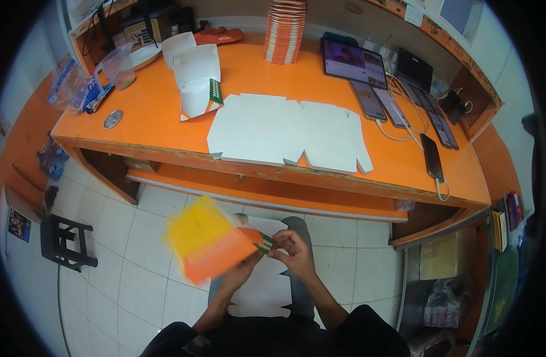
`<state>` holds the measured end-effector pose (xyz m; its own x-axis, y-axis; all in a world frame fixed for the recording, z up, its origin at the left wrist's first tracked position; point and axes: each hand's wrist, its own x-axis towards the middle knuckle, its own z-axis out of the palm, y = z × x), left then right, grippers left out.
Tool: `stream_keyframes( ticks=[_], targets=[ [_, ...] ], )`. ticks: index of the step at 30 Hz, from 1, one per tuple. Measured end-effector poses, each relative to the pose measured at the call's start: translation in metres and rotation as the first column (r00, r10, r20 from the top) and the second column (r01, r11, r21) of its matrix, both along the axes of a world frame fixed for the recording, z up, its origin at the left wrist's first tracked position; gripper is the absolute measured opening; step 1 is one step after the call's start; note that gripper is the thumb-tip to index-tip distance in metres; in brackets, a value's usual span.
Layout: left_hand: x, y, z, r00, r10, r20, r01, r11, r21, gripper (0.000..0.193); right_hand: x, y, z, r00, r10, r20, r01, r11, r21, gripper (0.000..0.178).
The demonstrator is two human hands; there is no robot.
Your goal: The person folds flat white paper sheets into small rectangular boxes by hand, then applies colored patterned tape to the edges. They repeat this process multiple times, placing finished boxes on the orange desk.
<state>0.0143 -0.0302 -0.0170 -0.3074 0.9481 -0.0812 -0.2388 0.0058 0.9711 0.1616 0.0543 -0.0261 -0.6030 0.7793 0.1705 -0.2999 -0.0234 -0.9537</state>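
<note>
Above my lap I hold a partly folded carton, yellow and orange and smeared by motion, with a green patterned side flap at its right end. My left hand grips it from below near that end, its fingers partly hidden behind the panel. With its thumb and fingers, my right hand pinches the green flap. Across my thighs lies a flat white carton blank. On the orange table ahead, a stack of flat white blanks rests at the front edge. Behind it to the left stands an open folded box.
A tall orange-and-white stack stands at the back of the table. To the right are a tablet and several phones with white cables. A plastic tub sits at the left. A black stool is on the tiled floor.
</note>
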Motion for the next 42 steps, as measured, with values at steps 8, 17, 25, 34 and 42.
stream_keyframes(
  ticks=[8, 17, 25, 34, 42],
  targets=[
    [-0.008, -0.001, 0.005, 0.994, -0.108, -0.033, 0.11, 0.992, 0.061, 0.006, -0.002, -0.005, 0.01, 0.998, 0.021, 0.062, -0.008, 0.979, -0.202, 0.054],
    [-0.008, -0.002, 0.018, 0.984, -0.176, 0.002, 0.174, 0.975, 0.137, 0.01, -0.002, -0.006, 0.022, 0.997, 0.075, 0.033, -0.066, 0.973, -0.219, 0.051],
    [-0.005, -0.006, 0.016, 0.991, -0.136, 0.004, 0.136, 0.988, 0.07, 0.011, -0.004, -0.008, 0.022, 0.996, 0.061, 0.066, -0.047, 0.978, -0.205, 0.049],
    [-0.004, -0.002, 0.019, 0.97, -0.112, -0.217, 0.139, 0.984, 0.114, 0.017, -0.01, -0.015, 0.011, 0.99, -0.094, 0.104, 0.105, 0.989, -0.107, 0.031],
    [0.0, 0.028, 0.036, 0.967, 0.163, -0.196, -0.125, 0.973, 0.194, 0.041, -0.007, -0.012, 0.009, 0.965, -0.116, 0.235, 0.13, 0.99, -0.048, 0.015]
  ],
)
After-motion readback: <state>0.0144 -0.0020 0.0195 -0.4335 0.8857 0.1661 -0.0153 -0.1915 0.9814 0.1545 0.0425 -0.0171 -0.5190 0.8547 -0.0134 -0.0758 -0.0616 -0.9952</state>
